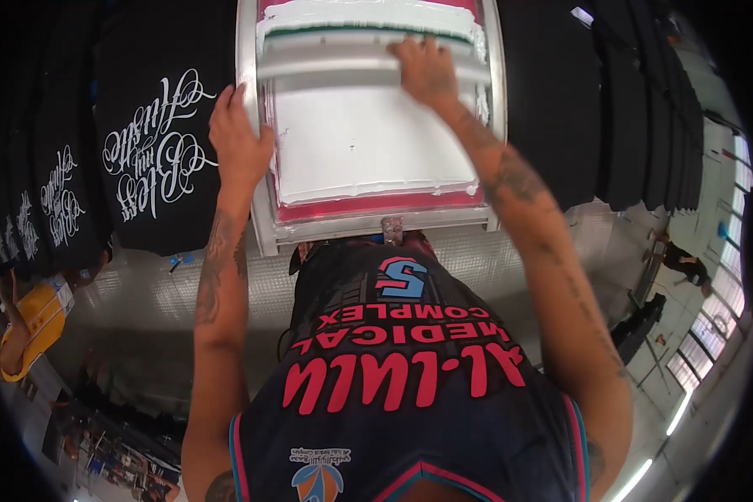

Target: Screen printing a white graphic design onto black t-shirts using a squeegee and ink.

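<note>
A screen-printing frame [249, 50] lies in front of me, its mesh spread with white ink [360, 134] inside pink-red borders. Across its far part rests a wide squeegee [326, 60] with a pale handle and a green blade edge. My right hand [429, 74] grips the squeegee right of its middle, fingers over the far side. On the left rail of the frame, my left hand [241, 138] holds on, with its thumb toward the mesh and fingers along the rail. The undersides of both hands are hidden.
To the left, black shirts [163, 50] with white script prints lie in a row. More black shirts [552, 109] line the right side. A person in a yellow top [42, 326] is at the lower left, and another person [686, 266] stands far right.
</note>
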The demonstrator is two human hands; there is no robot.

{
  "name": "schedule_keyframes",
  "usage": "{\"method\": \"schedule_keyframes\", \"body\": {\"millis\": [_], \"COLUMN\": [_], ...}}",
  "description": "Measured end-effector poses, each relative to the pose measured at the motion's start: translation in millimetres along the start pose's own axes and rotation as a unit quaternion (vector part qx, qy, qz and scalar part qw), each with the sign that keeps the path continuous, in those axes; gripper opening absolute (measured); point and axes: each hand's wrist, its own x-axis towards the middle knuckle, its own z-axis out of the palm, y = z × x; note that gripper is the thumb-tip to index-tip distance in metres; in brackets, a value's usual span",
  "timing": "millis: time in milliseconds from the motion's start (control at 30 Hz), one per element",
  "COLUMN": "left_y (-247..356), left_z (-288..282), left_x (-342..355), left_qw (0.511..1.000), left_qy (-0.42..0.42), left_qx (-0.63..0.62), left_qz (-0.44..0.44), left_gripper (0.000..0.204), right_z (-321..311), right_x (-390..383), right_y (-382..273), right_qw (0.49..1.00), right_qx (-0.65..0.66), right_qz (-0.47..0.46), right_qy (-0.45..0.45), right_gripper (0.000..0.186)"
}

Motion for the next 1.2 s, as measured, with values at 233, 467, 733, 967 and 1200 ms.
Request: {"method": "schedule_keyframes", "body": {"millis": [233,467,733,967,1200], "left_y": [26.5,66.5,77.7,68.6,21.8], "left_z": [-26.6,-75.6,-62.3,-37.9,20.3], "left_x": [-22.2,-122.4,-140.0,-117.4,120.3], "left_qw": [0.98,0.983,0.975,0.978,0.971], "left_qy": [-0.125,-0.145,-0.223,-0.187,-0.135], "left_qx": [0.071,0.023,0.011,0.093,0.18], "left_qz": [0.139,0.114,-0.005,0.017,0.083], "left_gripper": [0.048,0.045,0.041,0.035,0.024], "right_z": [-130.3,-148.7,-136.9,-111.5,-53.2], "right_x": [-124.1,-235.6,-246.8,-232.5,-13.4], "right_y": [-9.6,8.3,9.9,15.2,109.2], "right_qw": [0.995,0.979,0.95,0.986,0.992], "right_qx": [0.083,0.17,0.237,0.123,0.068], "right_qz": [0.044,0.1,0.115,0.079,0.09], "right_qy": [-0.022,-0.054,-0.165,-0.077,-0.051], "right_gripper": [0.044,0.04,0.037,0.033,0.026]}}
